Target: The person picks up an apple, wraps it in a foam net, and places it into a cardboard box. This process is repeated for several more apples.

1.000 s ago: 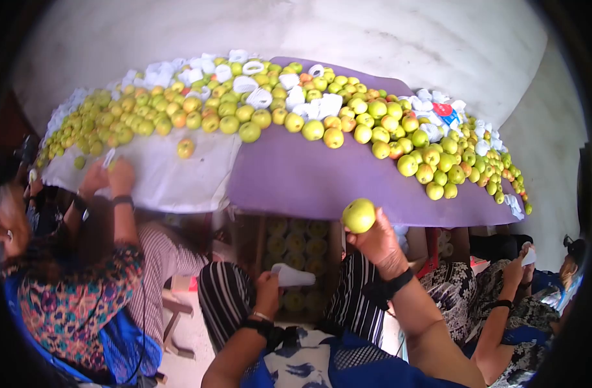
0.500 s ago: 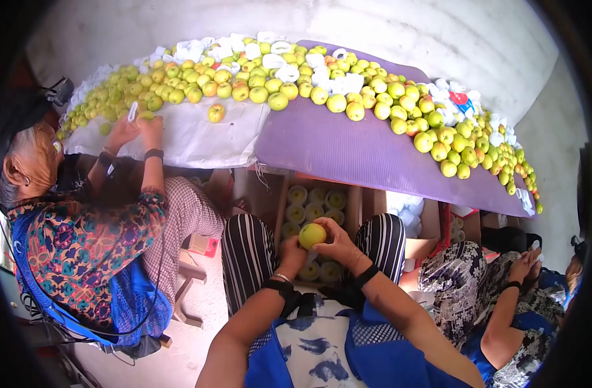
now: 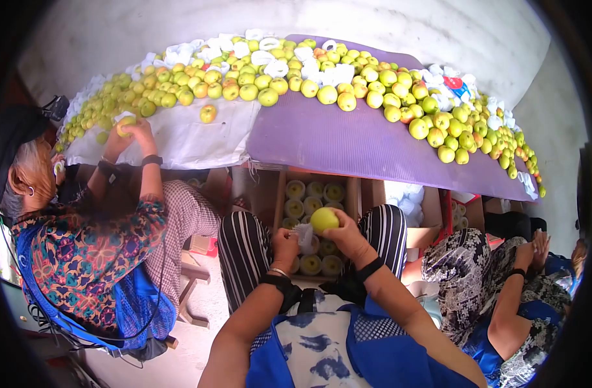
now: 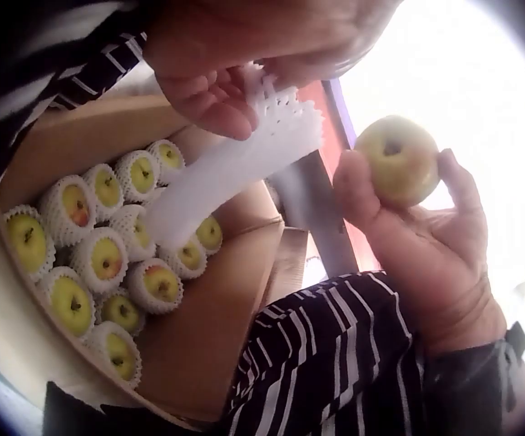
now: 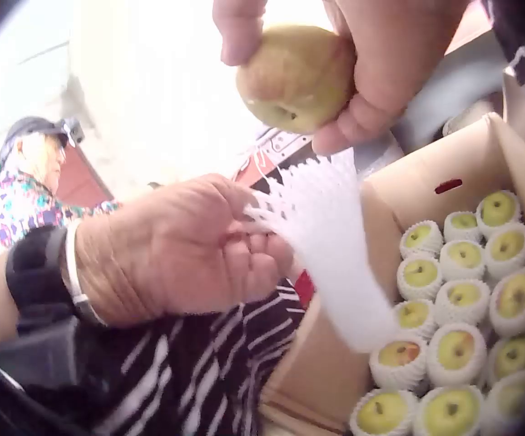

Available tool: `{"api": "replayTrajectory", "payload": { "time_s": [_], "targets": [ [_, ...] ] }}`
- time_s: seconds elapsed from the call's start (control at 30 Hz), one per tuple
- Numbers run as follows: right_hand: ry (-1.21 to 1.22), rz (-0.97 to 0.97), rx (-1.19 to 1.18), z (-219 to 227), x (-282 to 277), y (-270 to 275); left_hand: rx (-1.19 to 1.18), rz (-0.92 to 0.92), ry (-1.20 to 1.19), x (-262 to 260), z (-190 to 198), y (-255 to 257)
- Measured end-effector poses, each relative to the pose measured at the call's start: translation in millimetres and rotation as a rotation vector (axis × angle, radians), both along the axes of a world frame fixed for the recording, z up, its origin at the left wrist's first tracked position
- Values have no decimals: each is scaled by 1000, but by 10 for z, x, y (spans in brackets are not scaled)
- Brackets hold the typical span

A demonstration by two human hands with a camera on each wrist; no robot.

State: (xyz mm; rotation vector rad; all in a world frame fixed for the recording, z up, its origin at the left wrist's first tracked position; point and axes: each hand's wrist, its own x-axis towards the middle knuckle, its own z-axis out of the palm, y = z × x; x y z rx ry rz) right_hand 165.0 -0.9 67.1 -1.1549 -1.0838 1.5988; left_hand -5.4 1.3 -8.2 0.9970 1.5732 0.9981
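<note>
Hands (image 3: 315, 239): foam sleeve (image 4: 235, 177) slanting downward

The cardboard box (image 3: 354, 194) sits under the near edge of the tabletop (image 3: 347, 149), between the person's knees, wrapped apples (image 3: 311, 264) inside. The apple pile (image 3: 347, 90) runs along the tabletop's far side, from nine o'clock to three o'clock.

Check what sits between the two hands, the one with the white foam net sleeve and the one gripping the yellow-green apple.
Nothing solid: in the left wrist view, the white foam net sleeve hangs from the left hand, apart from the yellow-green apple in the right hand.
</note>
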Motion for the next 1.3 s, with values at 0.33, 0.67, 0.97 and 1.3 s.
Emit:
{"api": "replayTrajectory", "payload": {
  "time_s": [0.33,0.67,0.97,1.3],
  "targets": [
    [732,-95,-307,-62,109,13,-76,112,-155,39,24,44],
    [626,38,-223,61,-7,-11,-88,102,-207,37,-42,46],
    [556,253,-274,36,-87,-72,50,102,236,71,-62,71],
    [563,125,-411,-281,-106,11,93,1,-128,65,-104,31]
  ]
}}
